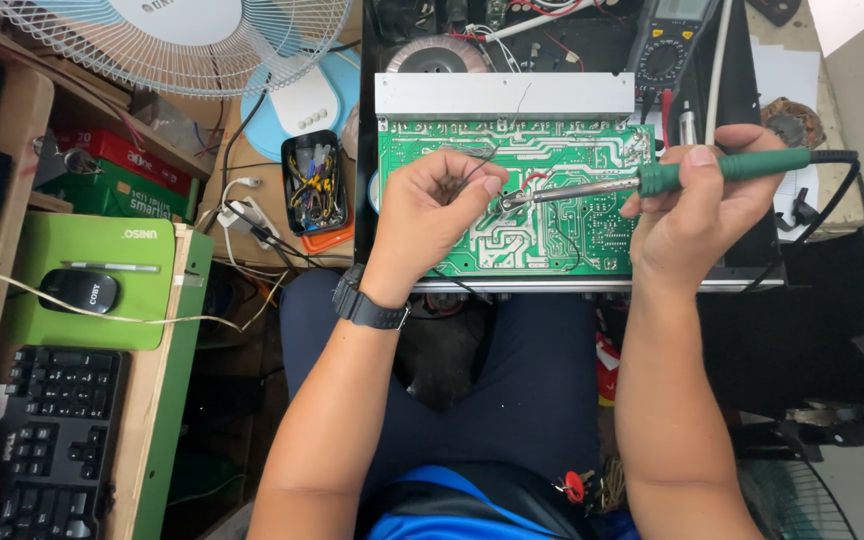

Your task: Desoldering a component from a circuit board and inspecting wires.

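1. Right hand: closed around the green handle of one soldering iron, whose metal tip meets the green circuit board near its centre.
2. Left hand: curled nearly shut, pinching one thin dark wire over the board's left half.
3. One multimeter lies beyond the board's far edge; one small parts tray sits left of it.
4. The board's near edge overhangs the person's lap, and its lower middle is uncovered.
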